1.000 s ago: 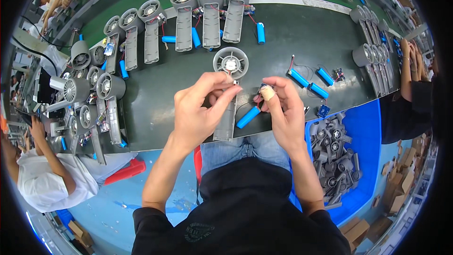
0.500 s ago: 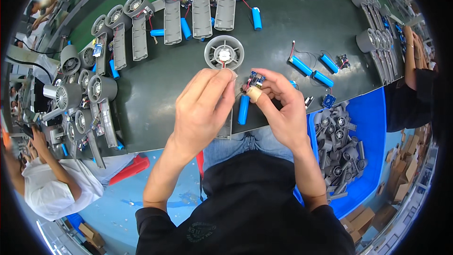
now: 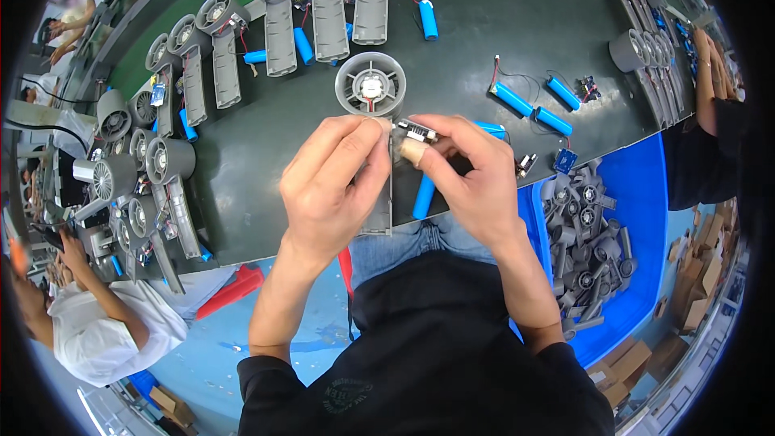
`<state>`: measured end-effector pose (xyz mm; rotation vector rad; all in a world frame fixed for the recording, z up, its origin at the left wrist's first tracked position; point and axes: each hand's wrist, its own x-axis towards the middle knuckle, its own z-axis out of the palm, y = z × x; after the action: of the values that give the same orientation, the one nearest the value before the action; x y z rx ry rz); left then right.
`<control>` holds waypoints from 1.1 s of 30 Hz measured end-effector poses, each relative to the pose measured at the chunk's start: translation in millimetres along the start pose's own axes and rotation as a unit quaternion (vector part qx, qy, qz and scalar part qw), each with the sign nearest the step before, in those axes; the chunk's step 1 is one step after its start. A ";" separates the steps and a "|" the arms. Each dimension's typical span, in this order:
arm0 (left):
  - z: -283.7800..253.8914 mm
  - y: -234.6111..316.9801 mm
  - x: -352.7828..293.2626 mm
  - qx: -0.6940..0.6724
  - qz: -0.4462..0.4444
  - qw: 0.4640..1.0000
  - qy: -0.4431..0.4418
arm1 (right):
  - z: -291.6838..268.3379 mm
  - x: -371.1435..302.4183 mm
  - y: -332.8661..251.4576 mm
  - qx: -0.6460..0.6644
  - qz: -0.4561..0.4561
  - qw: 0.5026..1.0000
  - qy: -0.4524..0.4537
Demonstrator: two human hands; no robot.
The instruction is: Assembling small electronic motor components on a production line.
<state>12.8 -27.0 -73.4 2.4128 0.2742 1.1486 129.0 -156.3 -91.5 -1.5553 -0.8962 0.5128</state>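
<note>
In front of me a grey fan housing (image 3: 371, 86) with a round spoked ring lies on the bench, its tray-like handle (image 3: 381, 218) pointing toward me. My left hand (image 3: 333, 186) is over that handle, thumb and fingertips pinched at the thin red wires (image 3: 370, 105) from the fan's hub; the wire ends are hidden. Between thumb and fingers my right hand (image 3: 478, 182) grips a small circuit board (image 3: 417, 132), close beside the left fingertips. The right thumb wears a tan finger cover. A blue cylindrical battery (image 3: 424, 196) lies below the right hand, partly covered by it.
Grey fan housings with boards and batteries line the far bench (image 3: 329, 24) and left side. Loose batteries (image 3: 513, 99) and a blue board (image 3: 564, 161) lie to the right. A blue bin (image 3: 646, 274) holds grey parts. Other people (image 3: 105, 319) sit left and right.
My right hand has turned the circuit board and brought it left, nearer the left fingertips. The left hand keeps its pinch at the fan wires. The whole view has shifted slightly.
</note>
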 end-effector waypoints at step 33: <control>1.7 0.3 5.8 0.004 0.024 1.000 -0.010 | 10.2 0.7 4.0 -0.104 -0.142 0.982 0.075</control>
<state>17.8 -25.7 -70.3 2.4494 0.2174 1.1446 122.7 -149.4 -97.2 -1.5951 -1.0600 0.0982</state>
